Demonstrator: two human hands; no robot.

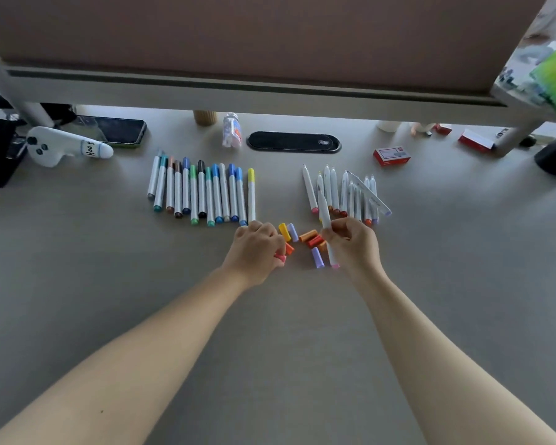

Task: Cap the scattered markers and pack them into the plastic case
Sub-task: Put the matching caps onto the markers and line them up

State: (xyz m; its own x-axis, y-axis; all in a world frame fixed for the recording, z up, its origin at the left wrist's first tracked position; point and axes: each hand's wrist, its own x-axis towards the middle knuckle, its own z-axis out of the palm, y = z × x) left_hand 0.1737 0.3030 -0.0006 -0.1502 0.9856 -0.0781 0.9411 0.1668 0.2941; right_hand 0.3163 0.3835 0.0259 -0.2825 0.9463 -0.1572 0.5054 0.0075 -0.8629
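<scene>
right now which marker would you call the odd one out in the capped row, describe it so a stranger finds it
Start at the black oval cable cover at the desk's back edge and look toward its left, where the row of capped markers lies. The yellow-capped marker is at the row's right end, the only yellow cap, set slightly apart from the blue ones.

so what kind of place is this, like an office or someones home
Most likely an office desk or shared workstation. A fabric divider panel stands along the back of the grey desk, an oval cable grommet is set into the top, and red staple boxes and a phone lie about.
</scene>
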